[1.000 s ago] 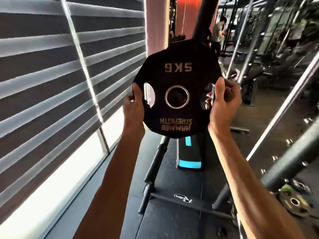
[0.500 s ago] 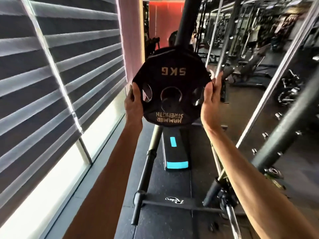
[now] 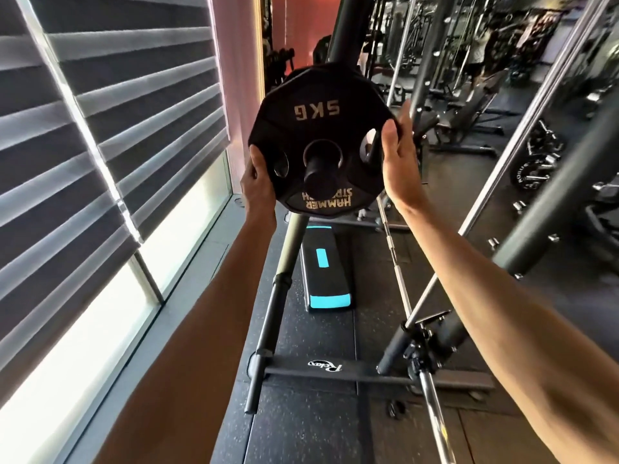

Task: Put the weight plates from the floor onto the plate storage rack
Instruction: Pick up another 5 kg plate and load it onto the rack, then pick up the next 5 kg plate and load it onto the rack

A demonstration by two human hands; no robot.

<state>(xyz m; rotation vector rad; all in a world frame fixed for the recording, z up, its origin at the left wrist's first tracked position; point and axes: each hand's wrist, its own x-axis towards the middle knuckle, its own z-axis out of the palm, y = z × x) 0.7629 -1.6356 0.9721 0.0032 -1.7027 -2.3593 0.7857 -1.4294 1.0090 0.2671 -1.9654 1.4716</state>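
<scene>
A black 5 KG weight plate (image 3: 321,128) with gold lettering, seen upside down, sits on a black peg (image 3: 316,175) of the rack's dark upright post (image 3: 348,25). The peg pokes through the plate's centre hole toward me. My left hand (image 3: 258,182) grips the plate's lower left edge. My right hand (image 3: 397,152) is flat against the plate's right edge, fingers extended upward.
Window blinds (image 3: 110,128) run close along the left. On the floor lie a black and teal step platform (image 3: 326,276), the rack's base bar (image 3: 335,371) and a slanted barbell (image 3: 432,406) at right. Gym machines fill the right background.
The plate moved forward onto the rack peg, which now comes through its centre hole. My right hand loosened from a grip to a flat palm on the edge.
</scene>
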